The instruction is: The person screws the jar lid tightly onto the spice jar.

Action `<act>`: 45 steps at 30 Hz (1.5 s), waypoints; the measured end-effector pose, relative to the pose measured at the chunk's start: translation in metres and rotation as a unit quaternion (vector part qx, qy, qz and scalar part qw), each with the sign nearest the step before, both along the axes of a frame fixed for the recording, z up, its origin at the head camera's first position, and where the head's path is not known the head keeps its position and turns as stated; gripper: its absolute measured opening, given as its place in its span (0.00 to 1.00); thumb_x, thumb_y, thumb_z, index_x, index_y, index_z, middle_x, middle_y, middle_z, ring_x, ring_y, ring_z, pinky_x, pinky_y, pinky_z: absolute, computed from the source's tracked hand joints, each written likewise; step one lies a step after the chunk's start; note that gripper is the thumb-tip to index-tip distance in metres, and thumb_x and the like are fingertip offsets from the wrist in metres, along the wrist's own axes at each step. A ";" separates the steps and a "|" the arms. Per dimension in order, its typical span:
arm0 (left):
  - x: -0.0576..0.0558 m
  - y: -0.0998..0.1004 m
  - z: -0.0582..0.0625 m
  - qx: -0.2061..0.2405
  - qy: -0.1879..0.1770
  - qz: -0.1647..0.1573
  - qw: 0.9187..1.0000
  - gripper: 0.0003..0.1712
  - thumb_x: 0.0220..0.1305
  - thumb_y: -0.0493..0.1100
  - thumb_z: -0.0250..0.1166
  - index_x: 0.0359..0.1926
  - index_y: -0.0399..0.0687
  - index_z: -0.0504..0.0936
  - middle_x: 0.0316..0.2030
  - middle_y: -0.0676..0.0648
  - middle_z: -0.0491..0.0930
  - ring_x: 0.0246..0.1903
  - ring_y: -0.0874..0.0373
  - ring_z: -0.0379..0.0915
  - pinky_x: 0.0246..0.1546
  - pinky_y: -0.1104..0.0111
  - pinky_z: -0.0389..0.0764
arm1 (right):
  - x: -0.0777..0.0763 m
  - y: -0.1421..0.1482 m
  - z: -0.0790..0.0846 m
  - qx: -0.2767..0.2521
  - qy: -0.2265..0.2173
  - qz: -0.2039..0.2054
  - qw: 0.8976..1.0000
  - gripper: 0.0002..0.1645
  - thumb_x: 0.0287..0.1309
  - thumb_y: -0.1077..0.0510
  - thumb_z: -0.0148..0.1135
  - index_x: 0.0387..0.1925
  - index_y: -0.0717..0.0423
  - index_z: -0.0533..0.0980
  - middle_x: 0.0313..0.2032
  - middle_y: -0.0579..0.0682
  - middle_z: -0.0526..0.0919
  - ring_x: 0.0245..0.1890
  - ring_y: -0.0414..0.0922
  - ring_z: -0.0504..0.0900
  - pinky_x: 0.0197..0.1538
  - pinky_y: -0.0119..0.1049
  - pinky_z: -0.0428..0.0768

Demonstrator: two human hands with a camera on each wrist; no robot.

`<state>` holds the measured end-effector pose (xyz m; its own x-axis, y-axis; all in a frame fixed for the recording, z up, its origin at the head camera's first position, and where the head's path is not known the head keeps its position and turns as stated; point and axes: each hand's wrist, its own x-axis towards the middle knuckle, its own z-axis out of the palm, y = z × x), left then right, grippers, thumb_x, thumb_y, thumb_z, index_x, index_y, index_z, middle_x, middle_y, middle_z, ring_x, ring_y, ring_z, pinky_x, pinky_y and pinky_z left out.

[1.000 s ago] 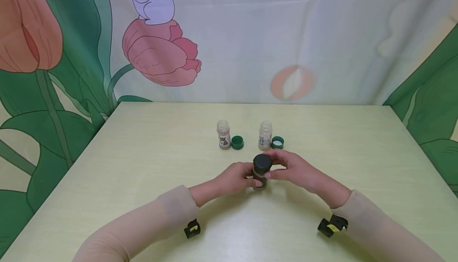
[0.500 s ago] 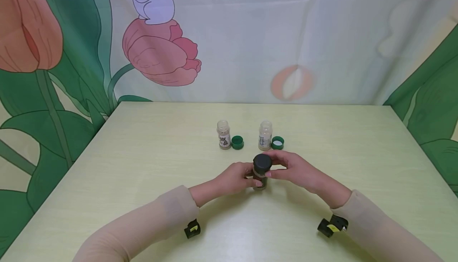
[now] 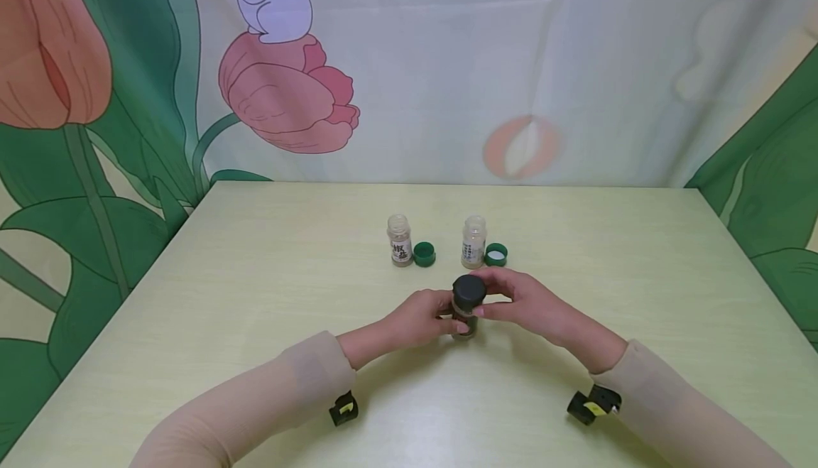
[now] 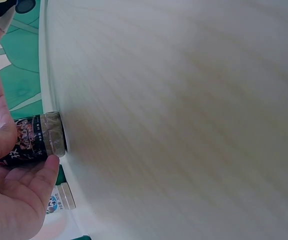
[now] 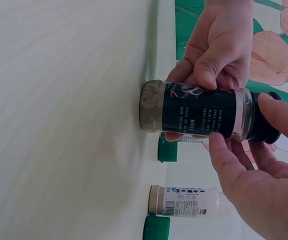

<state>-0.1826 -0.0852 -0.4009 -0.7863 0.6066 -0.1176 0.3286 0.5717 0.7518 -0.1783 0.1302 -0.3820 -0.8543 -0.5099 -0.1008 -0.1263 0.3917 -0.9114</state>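
A spice jar (image 5: pixel 199 111) with a dark printed label and brownish contents stands upright on the table in front of me. Its black cap (image 3: pixel 469 292) is on top. My left hand (image 3: pixel 418 319) grips the jar's body from the left. From the right, my right hand (image 3: pixel 524 305) holds the top, its thumb (image 5: pixel 279 115) against the cap and a fingertip at the label's edge. Behind the jar stand two small clear seasoning bottles, the left bottle (image 3: pixel 400 249) and the right bottle (image 3: pixel 473 249), both uncapped. Beside each lies a green cap, the left cap (image 3: pixel 424 255) and right cap (image 3: pixel 495 255).
The pale wooden table (image 3: pixel 268 255) runs back to a printed curtain (image 3: pixel 415 84) with flowers and leaves. Small black wrist cameras sit under both sleeves, the left camera (image 3: pixel 344 409) and the right camera (image 3: pixel 593 404).
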 end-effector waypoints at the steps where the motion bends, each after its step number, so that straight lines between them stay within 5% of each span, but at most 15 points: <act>1: 0.000 0.000 0.000 0.000 -0.001 0.001 1.000 0.14 0.68 0.38 0.68 0.50 0.34 0.83 0.52 0.38 0.88 0.60 0.45 0.82 0.65 0.58 0.80 | 0.000 0.000 0.000 -0.001 -0.001 -0.001 1.000 0.30 0.66 0.61 0.67 0.67 0.63 0.71 0.64 0.64 0.78 0.68 0.62 0.74 0.72 0.65 0.67; 14: -0.002 0.000 -0.002 -0.001 -0.003 0.000 1.000 0.14 0.68 0.38 0.68 0.50 0.34 0.82 0.52 0.37 0.88 0.61 0.45 0.82 0.66 0.57 0.79 | -0.003 0.004 0.002 0.004 0.004 0.037 0.999 0.33 0.66 0.60 0.66 0.70 0.62 0.69 0.67 0.64 0.75 0.69 0.63 0.72 0.72 0.68 0.66; 36: -0.003 0.000 -0.003 0.002 0.002 -0.007 1.000 0.15 0.69 0.39 0.67 0.52 0.35 0.82 0.53 0.38 0.87 0.61 0.45 0.82 0.66 0.58 0.79 | 0.001 0.000 0.001 0.001 -0.002 -0.009 1.000 0.31 0.64 0.62 0.68 0.66 0.63 0.70 0.64 0.64 0.78 0.68 0.63 0.74 0.72 0.64 0.68; 45: -0.003 0.000 -0.004 0.014 -0.012 -0.003 1.000 0.15 0.69 0.37 0.67 0.53 0.34 0.82 0.53 0.37 0.87 0.62 0.44 0.81 0.67 0.55 0.78 | -0.001 0.003 0.001 0.002 0.006 0.020 1.000 0.33 0.65 0.62 0.67 0.69 0.63 0.68 0.65 0.64 0.76 0.68 0.63 0.73 0.73 0.67 0.65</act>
<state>-0.1858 -0.0848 -0.4054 -0.7796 0.6149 -0.1190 0.3135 0.5476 0.7758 -0.1791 0.1330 -0.3812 -0.8349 -0.5425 -0.0931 -0.1524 0.3904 -0.9080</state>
